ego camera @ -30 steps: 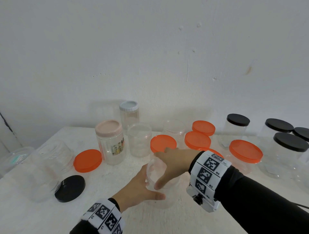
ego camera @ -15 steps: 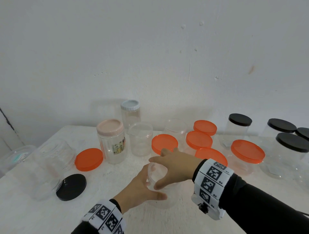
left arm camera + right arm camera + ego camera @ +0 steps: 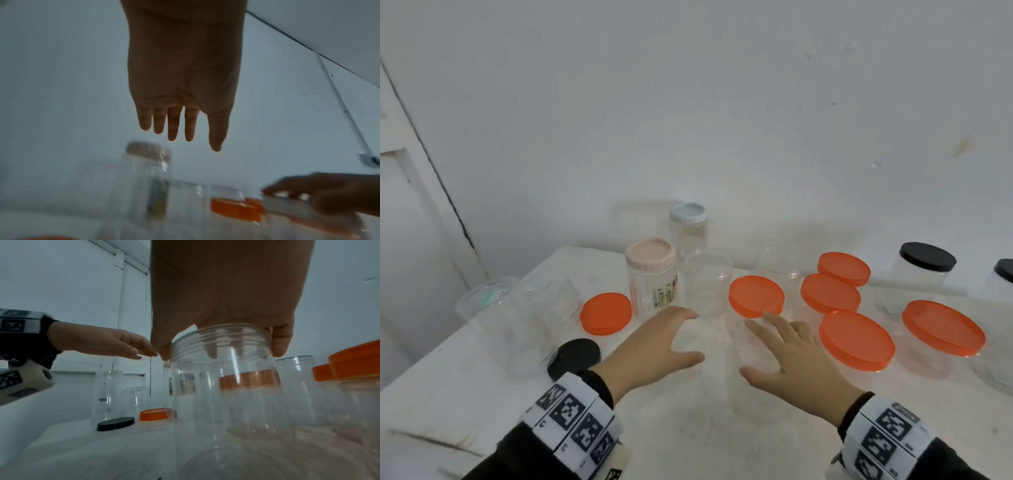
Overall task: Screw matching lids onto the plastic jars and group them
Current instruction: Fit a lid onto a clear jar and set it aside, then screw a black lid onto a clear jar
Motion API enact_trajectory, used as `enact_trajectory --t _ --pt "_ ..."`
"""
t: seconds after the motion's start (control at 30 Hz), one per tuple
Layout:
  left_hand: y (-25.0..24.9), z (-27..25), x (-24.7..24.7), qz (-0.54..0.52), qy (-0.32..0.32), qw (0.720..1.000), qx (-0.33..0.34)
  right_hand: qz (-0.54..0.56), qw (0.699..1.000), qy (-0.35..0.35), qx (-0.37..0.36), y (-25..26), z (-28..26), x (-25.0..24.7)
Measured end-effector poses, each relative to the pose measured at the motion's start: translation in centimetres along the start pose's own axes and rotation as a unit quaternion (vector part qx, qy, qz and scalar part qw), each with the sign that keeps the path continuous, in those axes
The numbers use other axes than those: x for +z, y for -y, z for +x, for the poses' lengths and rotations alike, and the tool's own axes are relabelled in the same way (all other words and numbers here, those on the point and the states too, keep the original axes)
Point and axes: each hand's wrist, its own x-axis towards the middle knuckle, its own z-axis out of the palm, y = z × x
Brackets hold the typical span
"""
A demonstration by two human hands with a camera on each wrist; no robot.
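Observation:
A clear lidless jar [image 3: 751, 346] stands on the white table [image 3: 688, 428] in front of me. My right hand [image 3: 774, 346] reaches over its open mouth. In the right wrist view that right hand [image 3: 222, 352] curls its thumb and fingers round the jar's threaded neck [image 3: 220, 340]. My left hand [image 3: 695, 334] hovers to the left of the jar, apart from it, fingers straight and holding nothing; in the left wrist view the left hand [image 3: 202, 142] is also empty. A loose orange lid [image 3: 606, 313] and a loose black lid [image 3: 574, 356] lie on the table at the left.
Several orange-lidded jars [image 3: 856, 339] crowd the right side, with black-lidded jars [image 3: 927, 257] behind them. A pink-lidded jar [image 3: 650, 260], a pale-blue-lidded jar [image 3: 687, 213] and an open jar [image 3: 708, 274] stand at the back. Big open jars [image 3: 537, 308] stand at the left edge.
My left hand has let go of the clear jar's side and moved left. The right hand now holds the jar by its rim, further right. My head has moved closer.

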Motion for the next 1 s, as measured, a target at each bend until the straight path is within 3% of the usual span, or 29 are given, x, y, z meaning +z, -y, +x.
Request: enact_trajectory --t 0.1,0.17,0.23,0.37,0.47,0.63,0.77,1.0 --pt "1.8 -1.2 -5.7 0.068 -0.123 0.99 -0.013 0.001 1.0 -0.008 0.03 -0.9 0.2 -0.6" --pt "3.8 -1.9 -9.2 0.134 -0.217 0.966 -0.038 0.008 0.999 -0.008 0.046 -1.6 0.4 -1.0" --pt "6.3 -2.6 -12.2 0.204 -0.272 0.936 -0.093 0.021 0.998 -0.007 0.058 -2.1 0.5 -1.3" --pt "12.7 -4.3 -16.1 0.227 -0.241 0.899 -0.288 0.036 0.997 -0.015 0.069 -2.7 0.9 -1.5" --pt "15.9 -5.3 -16.2 0.171 -0.174 0.907 -0.344 0.004 0.998 -0.02 0.055 -2.0 1.5 -1.1" --pt "18.5 -5.7 -14.9 0.085 -0.133 0.938 -0.307 0.01 0.999 -0.033 -0.028 2.2 3.4 -0.2" --pt "19.2 -6.0 -13.7 0.028 -0.171 0.945 -0.277 0.035 0.994 0.016 -0.098 7.3 5.3 1.6" --pt "18.5 -7.1 -12.6 -0.019 -0.256 0.932 -0.257 0.036 0.976 0.123 -0.177 15.8 9.1 5.2"
